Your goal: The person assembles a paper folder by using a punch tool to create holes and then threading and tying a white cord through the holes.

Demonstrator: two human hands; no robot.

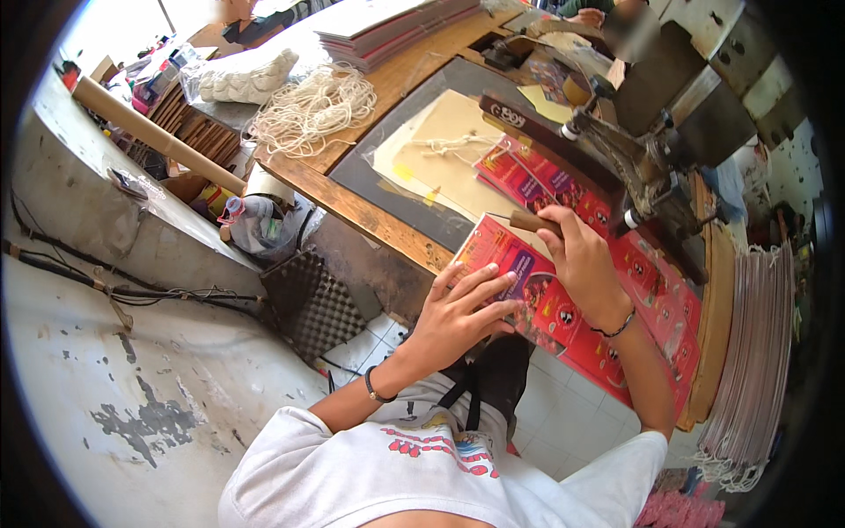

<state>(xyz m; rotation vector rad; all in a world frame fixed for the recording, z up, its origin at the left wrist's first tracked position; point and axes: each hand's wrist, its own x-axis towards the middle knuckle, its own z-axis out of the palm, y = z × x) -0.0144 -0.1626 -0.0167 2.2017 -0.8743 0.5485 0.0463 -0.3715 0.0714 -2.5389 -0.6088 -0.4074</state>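
Note:
My left hand (466,308) lies with fingers spread on a red printed cardboard piece (576,339), which juts over the table's front edge. In my right hand (581,264) is a short brown stick-like piece (531,222), gripped between thumb and fingers just above the cardboard's far end. Whether it is wood I cannot tell. Beyond my hands, more red printed pieces (519,176) rest beside a cream sheet (422,158) with yellow tape on it. White cord with a knot (453,143) lies across that sheet.
A dark metal machine (647,158) stands at the right of the wooden table (387,224). At its far left edge sits a heap of white cord (317,110), near a stack of boards (387,40). Corded flat bags (748,343) are stacked at right. Another person's hand (591,16) shows at the back.

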